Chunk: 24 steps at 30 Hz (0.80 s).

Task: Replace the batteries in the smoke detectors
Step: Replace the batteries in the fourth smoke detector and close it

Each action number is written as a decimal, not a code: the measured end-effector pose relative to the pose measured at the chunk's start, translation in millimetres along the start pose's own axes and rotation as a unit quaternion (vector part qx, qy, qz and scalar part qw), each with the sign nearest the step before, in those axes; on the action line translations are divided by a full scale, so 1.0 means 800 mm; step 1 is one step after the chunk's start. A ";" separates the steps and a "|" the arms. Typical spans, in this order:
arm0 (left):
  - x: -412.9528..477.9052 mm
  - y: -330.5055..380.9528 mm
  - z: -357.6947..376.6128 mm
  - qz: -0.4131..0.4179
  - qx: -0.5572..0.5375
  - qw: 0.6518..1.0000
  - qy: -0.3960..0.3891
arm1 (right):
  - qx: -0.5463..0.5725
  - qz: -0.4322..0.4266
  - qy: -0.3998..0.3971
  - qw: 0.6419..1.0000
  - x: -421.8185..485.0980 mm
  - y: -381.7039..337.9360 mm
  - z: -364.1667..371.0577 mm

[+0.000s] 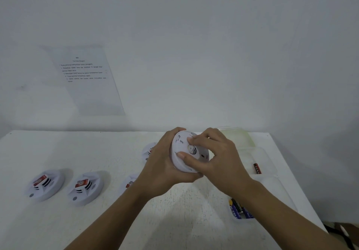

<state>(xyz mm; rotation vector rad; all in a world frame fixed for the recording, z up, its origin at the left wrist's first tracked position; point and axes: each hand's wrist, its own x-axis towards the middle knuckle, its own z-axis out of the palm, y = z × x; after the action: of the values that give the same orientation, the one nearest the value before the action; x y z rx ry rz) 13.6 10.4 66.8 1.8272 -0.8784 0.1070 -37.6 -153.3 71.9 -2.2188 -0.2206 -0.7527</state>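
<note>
My left hand (161,166) grips a round white smoke detector (181,146) by its rim and holds it above the table, its back turned toward me. My right hand (215,156) lies over the back of the detector, with the thumb and fingertips curled at a battery (192,149) in the open compartment. Two more detectors (45,184) (84,187) with red labels lie face up at the left of the table. Two further detectors (149,149) (129,183) show partly behind my left hand and forearm.
A clear tray (270,164) at the right holds a single red battery (257,168). Nearer me, a second clear tray (281,195) holds several blue and black batteries (238,209). A clear lid (240,138) lies at the back. A printed sheet (87,78) hangs on the wall.
</note>
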 end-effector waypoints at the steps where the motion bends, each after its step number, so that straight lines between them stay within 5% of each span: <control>1: 0.000 0.000 0.000 0.000 0.001 1.000 0.001 | -0.003 0.010 -0.013 1.000 -0.001 0.000 0.000; 13: -0.002 0.017 0.007 0.013 0.000 1.000 0.028 | -0.120 -0.038 0.016 0.992 0.005 -0.014 0.003; 24: 0.001 0.001 -0.013 -0.021 0.004 1.000 0.004 | -0.002 0.024 -0.048 0.999 0.005 -0.009 -0.022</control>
<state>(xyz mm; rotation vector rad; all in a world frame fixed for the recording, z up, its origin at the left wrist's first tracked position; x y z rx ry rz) 17.2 18.6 72.2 1.8499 -0.8345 0.0901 -45.2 -161.3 88.5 -2.2581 -0.2114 -0.6222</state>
